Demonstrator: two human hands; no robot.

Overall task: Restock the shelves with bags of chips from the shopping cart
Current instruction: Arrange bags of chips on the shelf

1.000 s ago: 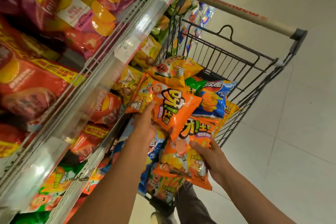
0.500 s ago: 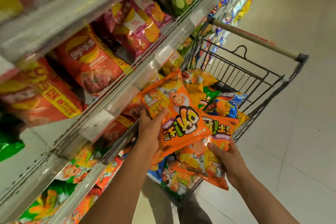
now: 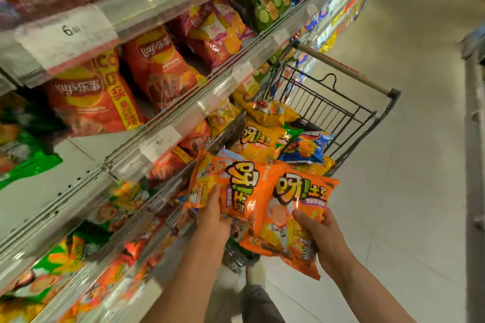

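Observation:
My left hand [image 3: 214, 214] grips an orange chip bag [image 3: 233, 186] by its lower edge, beside the shelf front. My right hand [image 3: 321, 235] holds a second orange chip bag [image 3: 294, 220] of the same kind, which overlaps the first on its right. Both bags hang above the near end of the black wire shopping cart [image 3: 349, 113]. Inside the cart lie several more bags, among them a yellow bag [image 3: 258, 139] and a blue bag [image 3: 305, 147]. The shelves [image 3: 168, 123] run along the left.
Red Lay's bags [image 3: 89, 97] and pink bags [image 3: 215, 26] fill the middle shelf, with a bare white stretch [image 3: 52, 183] at its near end. Orange and green bags [image 3: 60, 257] sit on the lower shelves. The cart handle [image 3: 343, 68] points away. Pale tiled floor [image 3: 409, 191] lies to the right.
The view has tilted up and drawn back, showing more of the shelves. Both hands with their orange bags have come nearer to me and a little lower, away from the shelf edge.

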